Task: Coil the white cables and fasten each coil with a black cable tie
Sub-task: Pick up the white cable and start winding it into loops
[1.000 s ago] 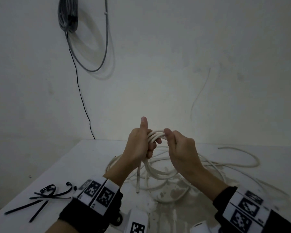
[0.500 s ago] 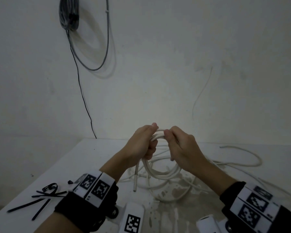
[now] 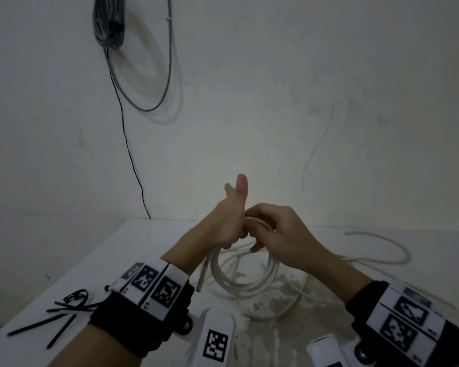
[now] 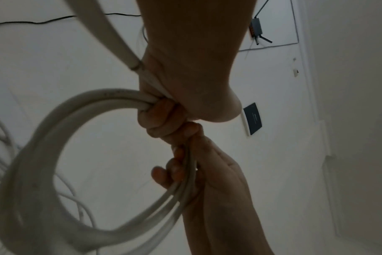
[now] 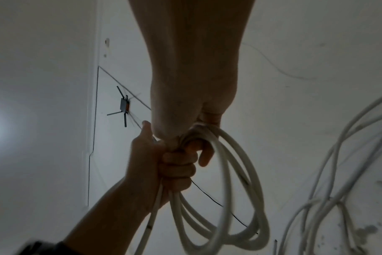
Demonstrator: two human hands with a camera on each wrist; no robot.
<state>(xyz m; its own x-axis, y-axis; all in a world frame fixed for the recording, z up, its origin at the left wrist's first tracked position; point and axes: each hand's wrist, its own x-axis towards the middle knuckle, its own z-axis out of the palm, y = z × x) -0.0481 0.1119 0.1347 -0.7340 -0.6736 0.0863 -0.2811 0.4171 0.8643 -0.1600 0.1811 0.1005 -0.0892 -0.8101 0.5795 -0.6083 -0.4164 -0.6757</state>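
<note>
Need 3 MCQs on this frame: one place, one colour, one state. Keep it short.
1. Where do the black cable ties lie?
A. on the table, left of the left hand
B. on the coil
C. on the wall

2. What colour is the coil?
A. black
B. white
C. blue

3. What is the left hand doing?
A. resting flat
B. pinching a tie
C. gripping the coil

A: the head view shows them loose on the table.
B: pale loops in all views.
C: left fingers curl round the loops; the right hand holds them too.

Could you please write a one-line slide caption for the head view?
Both hands, left hand and right hand, grip a white cable coil above the table.
</note>
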